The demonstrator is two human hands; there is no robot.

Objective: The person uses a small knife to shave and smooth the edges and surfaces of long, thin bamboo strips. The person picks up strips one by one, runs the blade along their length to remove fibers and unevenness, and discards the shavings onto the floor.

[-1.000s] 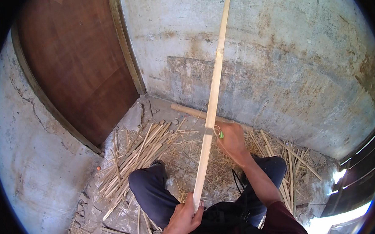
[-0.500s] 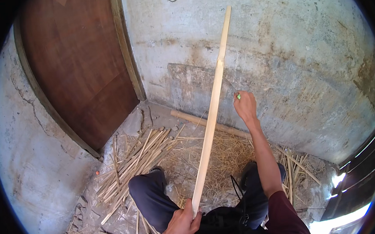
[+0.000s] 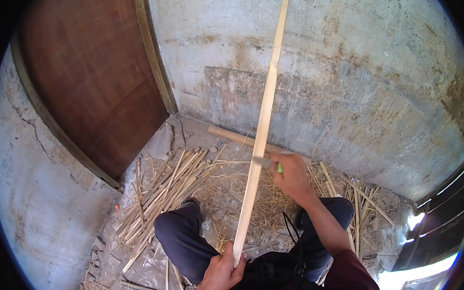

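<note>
A long, pale split bamboo strip (image 3: 263, 123) slants upward from my lap, its far end high in front of the wall. Its near end is gripped by my left hand (image 3: 221, 271), the fingers closed round it. My right hand (image 3: 291, 177) is closed on a knife (image 3: 265, 162) with a green handle, mostly hidden by the fingers. The blade, slightly blurred, lies across the strip around its middle. A joint in the bamboo shows farther up.
Cut bamboo sticks (image 3: 166, 188) are piled left of my knees, and more sticks (image 3: 358, 204) lie at the right. A round bamboo pole (image 3: 237, 137) rests along the base of the stained wall (image 3: 335, 103). Shavings (image 3: 244, 186) litter the floor. A brown door (image 3: 89, 79) stands at left.
My right hand has brought the knife down and toward me, from beside the strip's upper part onto its middle. My left hand keeps its hold on the near end.
</note>
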